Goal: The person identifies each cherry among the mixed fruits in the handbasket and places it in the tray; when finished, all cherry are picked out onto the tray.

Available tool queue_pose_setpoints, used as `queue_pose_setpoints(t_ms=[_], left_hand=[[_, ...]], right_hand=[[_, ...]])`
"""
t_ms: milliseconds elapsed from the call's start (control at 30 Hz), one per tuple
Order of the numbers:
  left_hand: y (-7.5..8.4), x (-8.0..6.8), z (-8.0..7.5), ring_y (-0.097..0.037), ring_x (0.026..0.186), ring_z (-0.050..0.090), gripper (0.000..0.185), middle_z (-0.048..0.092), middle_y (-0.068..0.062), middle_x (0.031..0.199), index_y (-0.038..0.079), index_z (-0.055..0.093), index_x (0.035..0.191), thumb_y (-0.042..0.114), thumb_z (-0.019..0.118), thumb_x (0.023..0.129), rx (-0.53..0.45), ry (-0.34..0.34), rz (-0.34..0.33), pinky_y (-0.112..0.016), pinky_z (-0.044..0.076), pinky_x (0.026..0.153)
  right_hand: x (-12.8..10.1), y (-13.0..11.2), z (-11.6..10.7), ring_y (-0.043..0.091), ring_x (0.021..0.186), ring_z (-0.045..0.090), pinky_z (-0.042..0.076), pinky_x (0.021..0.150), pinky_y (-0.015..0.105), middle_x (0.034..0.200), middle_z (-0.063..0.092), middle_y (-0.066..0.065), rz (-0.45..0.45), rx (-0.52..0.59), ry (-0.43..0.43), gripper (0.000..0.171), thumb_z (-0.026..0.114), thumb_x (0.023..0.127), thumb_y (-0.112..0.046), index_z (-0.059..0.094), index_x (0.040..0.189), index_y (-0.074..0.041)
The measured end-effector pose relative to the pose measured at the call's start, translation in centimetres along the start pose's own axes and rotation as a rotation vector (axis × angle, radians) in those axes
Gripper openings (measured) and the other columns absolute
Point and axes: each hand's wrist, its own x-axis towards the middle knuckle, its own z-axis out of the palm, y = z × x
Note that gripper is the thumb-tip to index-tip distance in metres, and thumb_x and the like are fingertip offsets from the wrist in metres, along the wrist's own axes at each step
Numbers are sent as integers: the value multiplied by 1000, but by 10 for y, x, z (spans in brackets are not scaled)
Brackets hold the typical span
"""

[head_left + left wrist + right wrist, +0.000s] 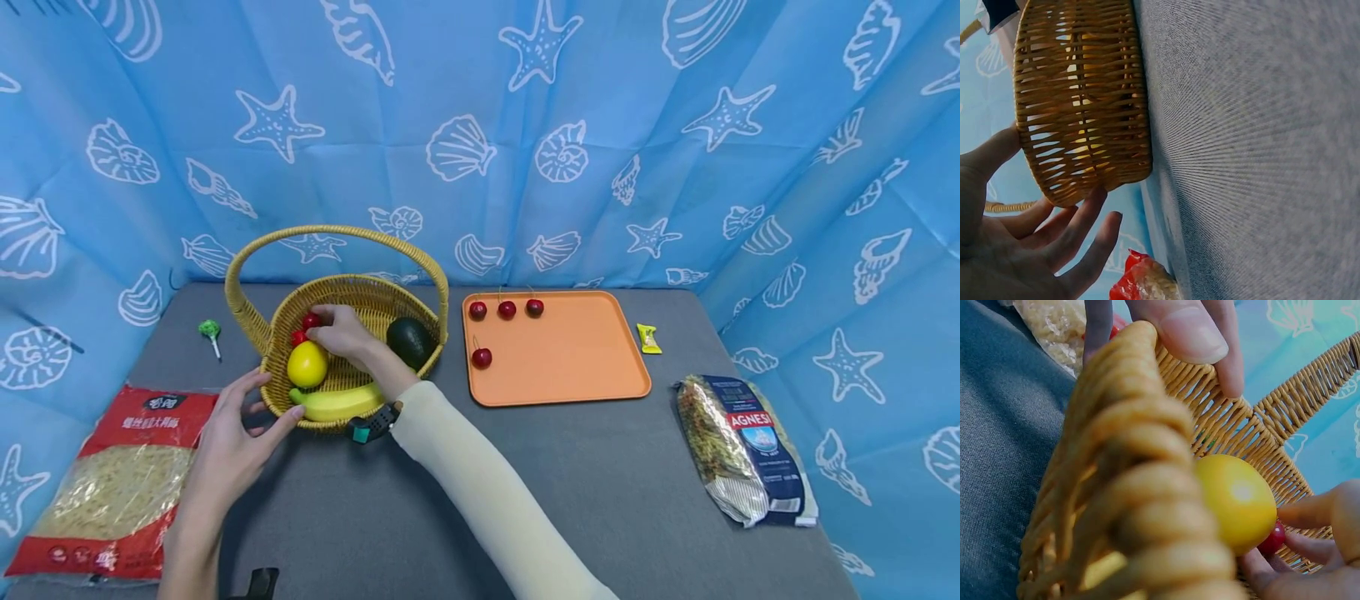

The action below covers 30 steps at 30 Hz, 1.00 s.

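The right hand (341, 333) reaches into the wicker basket (360, 292) near the table's back-left corner, fingertips seemingly pinching a red cherry (311, 320) just behind the yellow lemon (307, 364) — the hold itself is partly hidden. The left hand (238, 433) rests against the basket's near-left wall, fingers loose and spread.

The basket (352, 300) is rough woven wicker, the tray (570, 367) smooth matt plastic, the table (600, 483) grey cloth.
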Motion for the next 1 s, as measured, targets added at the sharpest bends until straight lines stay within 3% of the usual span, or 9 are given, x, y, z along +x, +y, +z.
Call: queue_pose_setpoints(t_ms=[200, 333, 433, 533, 633, 767, 867, 1000], left_hand=[[1, 0, 0, -54, 130, 62, 84, 36, -32, 169, 0, 39, 163, 46, 74, 102, 4, 8, 13, -62, 65, 94], [1, 0, 1, -54, 130, 62, 84, 35, -32, 169, 0, 39, 163, 47, 74, 102, 5, 9, 5, -63, 65, 95], [1, -1, 1, -54, 131, 62, 85, 34, -31, 170, 1, 39, 164, 48, 74, 102, 7, 7, -6, -64, 64, 96], [1, -1, 0, -54, 131, 61, 86, 34, -31, 171, 1, 38, 164, 48, 75, 102, 9, 3, -14, -64, 64, 97], [1, 0, 0, -54, 132, 61, 87, 33, -31, 171, 1, 38, 164, 48, 75, 101, 6, -1, -22, -65, 64, 98], [3, -1, 0, -54, 132, 61, 87, 33, -32, 171, 1, 38, 164, 47, 75, 102, -1, 2, -21, -65, 63, 97], [3, -1, 0, -53, 131, 61, 86, 34, -31, 170, 0, 38, 164, 46, 76, 102, 0, 9, -11, -64, 64, 96], [3, -1, 0, -53, 131, 62, 85, 34, -31, 170, 0, 39, 163, 45, 76, 102, 2, 15, -8, -64, 64, 96]], right_hand=[[-2, 1, -3, 18, 106, 66, 59, 86, 29, 128, 69, 15, -9, 83, 137, 38, 74, 101, -6, 67, 139, -5], [-8, 0, -8, 17, 94, 71, 59, 77, 24, 115, 67, 7, -44, 134, 154, 34, 78, 100, -11, 67, 132, -9], [-21, -4, -18, 29, 98, 78, 67, 86, 35, 118, 67, 8, -110, 139, 105, 35, 77, 102, -11, 67, 135, -7], [-38, -7, -34, 36, 107, 79, 67, 99, 51, 131, 67, 13, -201, 114, 33, 40, 75, 103, -11, 65, 141, -5], [-59, -10, -53, 29, 110, 80, 67, 100, 45, 142, 64, 16, -293, 85, -42, 42, 74, 102, -8, 64, 143, -3], [-93, -6, -83, 20, 105, 80, 67, 90, 26, 145, 65, 18, -387, 88, -137, 42, 72, 101, 0, 63, 142, 0], [-121, 2, -106, 17, 105, 76, 65, 92, 24, 142, 66, 17, -455, 66, -161, 39, 72, 101, 0, 65, 140, 1], [-154, 17, -137, 19, 116, 69, 63, 104, 30, 137, 67, 16, -565, -39, -119, 31, 72, 102, 0, 70, 133, 0]])
